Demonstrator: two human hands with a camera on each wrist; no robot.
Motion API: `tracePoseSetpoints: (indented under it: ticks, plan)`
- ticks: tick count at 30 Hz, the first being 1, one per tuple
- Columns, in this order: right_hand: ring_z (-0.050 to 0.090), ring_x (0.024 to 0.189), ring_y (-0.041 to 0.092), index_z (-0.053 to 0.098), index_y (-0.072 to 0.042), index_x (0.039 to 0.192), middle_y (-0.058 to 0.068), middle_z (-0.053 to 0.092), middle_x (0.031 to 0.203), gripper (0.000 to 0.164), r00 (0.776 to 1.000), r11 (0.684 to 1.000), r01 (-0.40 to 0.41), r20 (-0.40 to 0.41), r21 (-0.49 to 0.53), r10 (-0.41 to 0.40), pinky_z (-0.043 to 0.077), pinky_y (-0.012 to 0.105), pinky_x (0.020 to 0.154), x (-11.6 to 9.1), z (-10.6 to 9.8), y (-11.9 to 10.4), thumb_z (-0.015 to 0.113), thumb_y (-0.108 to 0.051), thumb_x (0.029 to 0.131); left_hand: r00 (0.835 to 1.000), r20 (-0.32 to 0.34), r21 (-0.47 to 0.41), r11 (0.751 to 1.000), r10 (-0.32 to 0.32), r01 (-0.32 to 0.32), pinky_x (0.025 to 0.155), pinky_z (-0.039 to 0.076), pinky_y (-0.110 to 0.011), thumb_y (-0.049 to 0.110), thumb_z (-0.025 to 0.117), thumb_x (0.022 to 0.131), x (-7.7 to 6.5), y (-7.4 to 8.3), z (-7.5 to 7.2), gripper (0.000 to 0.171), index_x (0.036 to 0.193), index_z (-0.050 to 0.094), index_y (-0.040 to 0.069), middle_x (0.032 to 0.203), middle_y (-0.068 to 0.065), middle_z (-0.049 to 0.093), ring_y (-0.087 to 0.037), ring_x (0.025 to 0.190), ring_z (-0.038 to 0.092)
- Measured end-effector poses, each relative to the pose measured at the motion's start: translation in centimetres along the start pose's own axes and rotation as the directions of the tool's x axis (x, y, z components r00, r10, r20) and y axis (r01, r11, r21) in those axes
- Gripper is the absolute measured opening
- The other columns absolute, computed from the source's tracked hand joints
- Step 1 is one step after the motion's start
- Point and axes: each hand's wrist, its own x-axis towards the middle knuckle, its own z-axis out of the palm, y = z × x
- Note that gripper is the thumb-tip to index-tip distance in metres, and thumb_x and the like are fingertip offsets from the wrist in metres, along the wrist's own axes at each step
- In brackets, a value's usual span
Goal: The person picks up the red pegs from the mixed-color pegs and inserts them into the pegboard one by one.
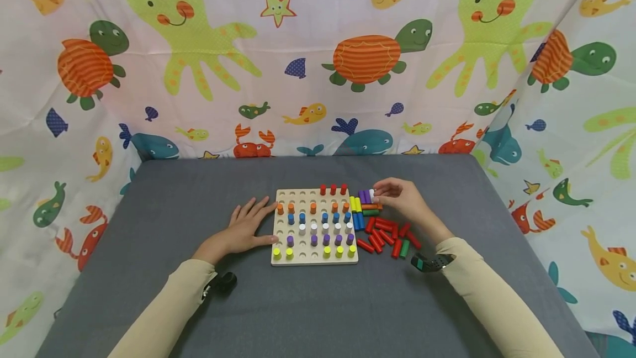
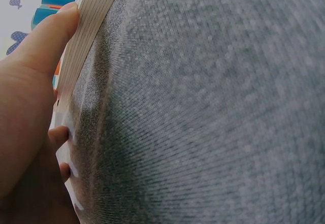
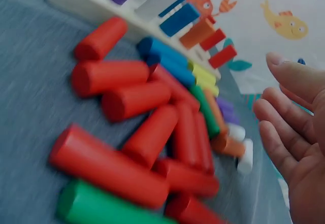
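Observation:
A wooden pegboard (image 1: 314, 263) stands on the grey table, with rows of red, orange, blue, white, purple and yellow pegs in its holes. My left hand (image 1: 245, 227) lies flat beside it, fingers spread, with the thumb and a fingertip touching its left edge. In the left wrist view the thumb (image 2: 56, 28) rests against the board's side. Past the board's right edge, my right hand (image 1: 401, 196) hovers by a white peg (image 1: 371, 194) and purple pegs (image 1: 365, 196). Its fingers are loosely bent, and the right wrist view shows nothing between them.
Loose red pegs (image 3: 109, 168) lie in a heap right of the board, with a green peg (image 1: 404, 248) at its near side. Yellow pegs (image 1: 355, 204) and blue pegs (image 1: 358, 221) lie along the board's edge. A sea-animal curtain (image 1: 318, 70) surrounds the table (image 1: 318, 314).

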Motion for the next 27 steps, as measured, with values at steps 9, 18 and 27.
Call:
tracePoseSetpoints:
  ticks: [9, 18, 27]
  plan:
    - [0.066, 0.087, 0.014, 0.07, -0.006, 0.121, 0.016, 0.072, 0.111, 0.038, 0.989, 0.999, -0.04, 0.138, -0.028, 0.044, 0.057, 0.024, 0.073, -1.9, -1.0, 2.5, 0.077, -0.022, 0.087, 1.0, 0.007, -0.002, 1.0, -0.007, 0.007, 0.119, -0.003, -0.068, 0.068, 0.061, 0.086, 0.1, -0.1, 0.1, 0.092, 0.159, 0.016, 0.036, 0.169, -0.005, 0.007, -0.039, 0.156, -0.003]
    - [0.062, 0.083, 0.012, 0.072, -0.009, 0.119, 0.011, 0.073, 0.105, 0.033, 0.97, 0.995, 0.003, 0.24, -0.104, 0.022, 0.053, 0.023, 0.069, -2.3, -1.4, 3.5, 0.076, -0.023, 0.088, 1.0, 0.009, -0.01, 1.0, -0.007, 0.007, 0.119, -0.004, -0.067, 0.066, 0.062, 0.087, -0.1, 0.2, -0.2, 0.092, 0.159, 0.016, 0.035, 0.169, -0.005, 0.006, -0.038, 0.156, -0.004]
    - [0.065, 0.085, 0.013, 0.074, -0.012, 0.116, 0.008, 0.074, 0.104, 0.027, 0.961, 0.991, 0.012, 0.276, -0.137, 0.027, 0.054, 0.022, 0.073, -2.0, -1.4, 3.6, 0.074, -0.02, 0.09, 1.0, 0.004, 0.009, 1.0, -0.013, 0.013, 0.119, -0.003, -0.068, 0.067, 0.062, 0.086, 0.0, 0.2, 0.0, 0.093, 0.16, 0.016, 0.034, 0.169, -0.006, 0.008, -0.039, 0.155, -0.002]
